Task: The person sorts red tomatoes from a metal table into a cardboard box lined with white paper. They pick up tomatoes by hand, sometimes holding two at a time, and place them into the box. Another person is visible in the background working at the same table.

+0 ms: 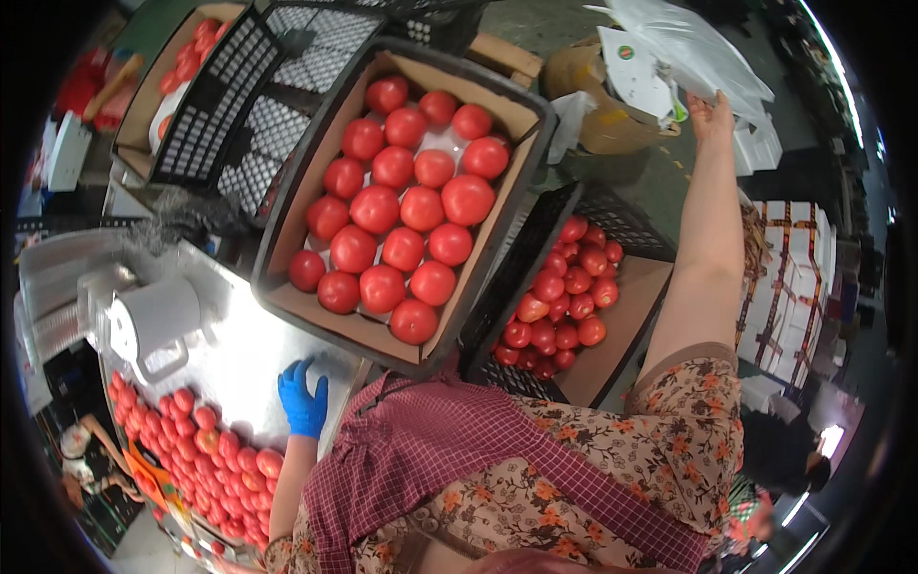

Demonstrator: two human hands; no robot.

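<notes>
My left hand (303, 402), in a blue glove, is spread with its fingers apart over the metal table, holding nothing. My bare right hand (710, 118) reaches out at the upper right and touches the edge of a thin white plastic sheet or bag (692, 54); whether its fingers grip it is unclear. In front of me a black crate (534, 136) lined with cardboard holds several red tomatoes (375, 209) in rows. A second black crate (645, 229) beside it holds smaller tomatoes (549, 285). Many tomatoes (208, 459) lie heaped on the metal table (237, 344).
A white plastic jug (158, 323) stands on the table near clear plastic containers (50, 287). A cardboard box (595, 79) sits near my right hand. Taped white foam boxes (785, 287) are stacked at the right. Another crate (208, 107) stands upper left; a person's arm (107, 445) shows lower left.
</notes>
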